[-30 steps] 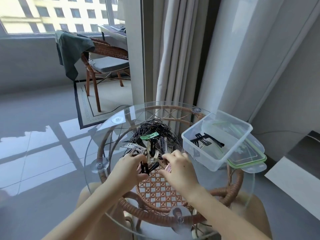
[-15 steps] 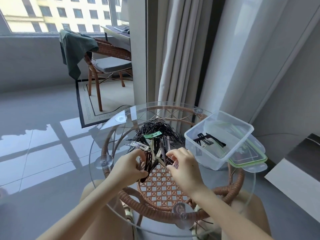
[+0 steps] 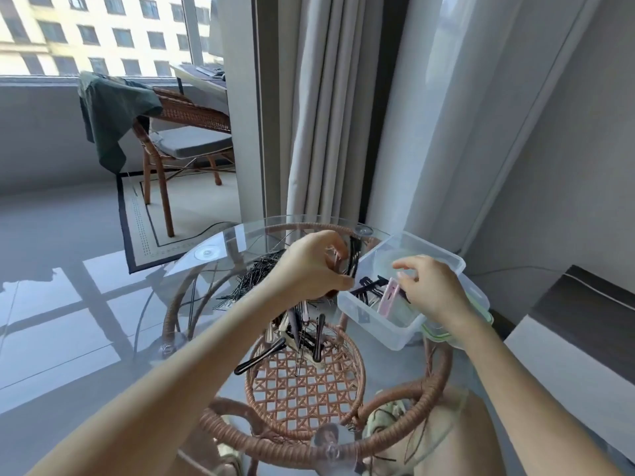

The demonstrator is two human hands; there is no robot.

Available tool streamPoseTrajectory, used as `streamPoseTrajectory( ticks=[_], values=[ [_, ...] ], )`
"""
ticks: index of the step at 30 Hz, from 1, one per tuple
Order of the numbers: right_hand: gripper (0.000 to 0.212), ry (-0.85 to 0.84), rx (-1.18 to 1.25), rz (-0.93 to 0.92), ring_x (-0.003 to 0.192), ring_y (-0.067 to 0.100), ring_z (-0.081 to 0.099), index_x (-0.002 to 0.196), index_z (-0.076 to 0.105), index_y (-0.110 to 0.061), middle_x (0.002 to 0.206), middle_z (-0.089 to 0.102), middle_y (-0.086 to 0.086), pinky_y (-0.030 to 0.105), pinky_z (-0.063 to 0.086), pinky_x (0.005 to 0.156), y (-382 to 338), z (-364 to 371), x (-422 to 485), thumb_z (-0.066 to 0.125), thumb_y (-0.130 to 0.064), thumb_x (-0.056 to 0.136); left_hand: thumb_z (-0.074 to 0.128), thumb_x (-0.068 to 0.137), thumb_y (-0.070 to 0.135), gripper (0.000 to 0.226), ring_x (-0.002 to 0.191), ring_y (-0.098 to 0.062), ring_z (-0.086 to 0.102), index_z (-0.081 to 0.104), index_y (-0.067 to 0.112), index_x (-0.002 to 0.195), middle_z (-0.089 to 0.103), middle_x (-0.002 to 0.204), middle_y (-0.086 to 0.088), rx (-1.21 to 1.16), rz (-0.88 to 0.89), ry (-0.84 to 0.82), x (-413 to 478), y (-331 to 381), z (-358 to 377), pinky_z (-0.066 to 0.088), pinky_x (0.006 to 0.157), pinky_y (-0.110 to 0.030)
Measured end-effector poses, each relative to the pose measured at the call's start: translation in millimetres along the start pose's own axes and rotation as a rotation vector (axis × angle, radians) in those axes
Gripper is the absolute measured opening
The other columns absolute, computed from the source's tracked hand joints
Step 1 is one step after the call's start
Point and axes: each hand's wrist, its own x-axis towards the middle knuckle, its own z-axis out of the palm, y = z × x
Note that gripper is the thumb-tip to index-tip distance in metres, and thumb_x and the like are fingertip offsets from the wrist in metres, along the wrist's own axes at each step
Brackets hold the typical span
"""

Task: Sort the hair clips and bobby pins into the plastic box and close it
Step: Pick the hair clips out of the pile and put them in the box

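A clear plastic box point(image 3: 378, 324) stands open at the right of the round glass table point(image 3: 206, 269), with black clips inside. My right hand point(image 3: 426, 286) is over the box and pinches a pink hair clip point(image 3: 387, 299) that points down into it. My left hand point(image 3: 316, 269) hovers at the box's left rim, closed on a bunch of black clips point(image 3: 354, 261). A heap of black bobby pins point(image 3: 254, 280) lies on the glass behind my left forearm. More hair clips point(image 3: 302, 334) lie near the table's middle.
The box's green-rimmed lid point(image 3: 446, 334) lies under the box at its right side. Below the glass is the table's woven rattan frame point(image 3: 305, 393). A grey curtain hangs behind the table. A rattan chair point(image 3: 178, 139) with a green cloth stands far left.
Both hands have lifted from the clip pile and moved right to the box, the left carrying black clips and the right a pink clip. The view has shifted.
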Motion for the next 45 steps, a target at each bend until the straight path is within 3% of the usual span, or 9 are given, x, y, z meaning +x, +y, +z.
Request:
streamPoseTrajectory(
  ticks=[6,10,13,19,23,31,38,41,45],
  values=[
    [0.025,0.196,-0.015,-0.031,0.098,0.024,0.063,0.106,0.068,-0.010,0.111,0.068,0.007,0.029,0.048,0.081,10.2,-18.5,-19.2,0.048,-0.006,0.091,0.067,0.079,0.029,0.030,0.101,-0.022,0.059,0.063,0.014,0.104,0.064,0.112,-0.005,0.307,0.137,-0.222,54.9,26.0,46.6,0.047,0.083,-0.028],
    [0.016,0.226,0.018,-0.158,0.080,0.018,0.066,0.099,0.070,-0.010,0.096,0.072,0.004,0.029,0.054,0.070,-11.2,-17.4,-44.9,0.059,-0.012,0.088,0.055,0.088,0.028,0.024,0.098,-0.022,0.061,0.067,0.012,0.100,0.066,0.111,-0.006,0.368,0.096,-0.171,53.0,6.0,29.6,0.049,0.088,-0.032],
    [0.017,0.071,0.006,-0.238,0.071,0.013,0.064,0.097,0.070,-0.015,0.089,0.071,0.001,0.022,0.051,0.065,-33.7,7.2,-64.1,0.062,-0.025,0.087,0.055,0.087,0.025,0.020,0.080,-0.020,0.062,0.069,0.011,0.090,0.069,0.103,-0.007,0.410,-0.013,-0.025,26.2,-27.6,6.5,0.053,0.075,-0.030],
    [0.070,-0.354,-0.177,-0.223,0.117,0.022,0.044,0.139,0.029,-0.022,0.127,0.047,0.005,0.034,0.045,0.091,-55.6,86.6,-78.4,0.055,-0.054,0.083,0.063,0.077,0.048,0.041,0.087,-0.009,0.052,0.056,0.025,0.110,0.054,0.098,0.008,0.639,-0.168,-0.163,-67.4,-95.1,8.1,0.044,0.071,-0.017],
    [0.048,-0.275,-0.216,-0.351,0.108,0.025,0.047,0.133,0.038,-0.015,0.121,0.046,0.010,0.031,0.046,0.082,-55.5,105.0,-70.6,0.048,-0.038,0.093,0.059,0.082,0.042,0.059,0.105,-0.013,0.051,0.036,0.027,0.134,0.052,0.119,0.003,0.603,-0.120,-0.020,-86.2,-112.4,24.3,0.045,0.092,-0.025],
    [0.044,-0.172,-0.280,-0.565,0.098,0.031,0.055,0.122,0.047,0.002,0.108,0.057,0.018,0.034,0.051,0.078,-41.5,103.4,-75.0,0.030,0.014,0.084,0.048,0.091,0.022,0.021,0.084,-0.017,0.059,0.060,0.009,0.104,0.063,0.099,-0.003,0.552,-0.082,0.114,-79.6,-115.6,37.7,0.051,0.078,-0.028],
    [0.033,-0.252,0.208,-0.222,0.102,0.016,0.059,0.125,0.057,-0.012,0.111,0.065,0.003,0.018,0.045,0.086,-46.3,78.3,-65.4,0.047,-0.011,0.094,0.049,0.089,0.020,0.020,0.083,-0.019,0.057,0.059,0.006,0.099,0.062,0.095,-0.005,0.469,-0.070,0.192,-76.8,-110.9,24.9,0.050,0.079,-0.032],
    [0.033,-0.344,0.365,-0.067,0.072,0.010,0.062,0.122,0.059,-0.014,0.084,0.064,-0.006,0.012,0.049,0.062,-51.7,59.1,-57.5,0.056,-0.013,0.090,0.051,0.088,0.020,0.017,0.081,-0.015,0.054,0.060,0.010,0.098,0.062,0.094,-0.002,0.428,-0.008,0.240,-70.5,-105.4,21.9,0.049,0.075,-0.026],
    [0.031,-0.537,0.767,0.204,0.045,0.003,0.052,0.116,0.057,-0.001,0.074,0.067,0.012,0.014,0.041,0.043,-54.1,35.6,-45.8,0.062,-0.001,0.085,0.051,0.089,0.024,0.018,0.093,-0.011,0.048,0.058,0.016,0.104,0.057,0.105,0.003,0.471,0.128,0.093,-64.3,-105.1,35.9,0.042,0.089,-0.021]
  ],
)
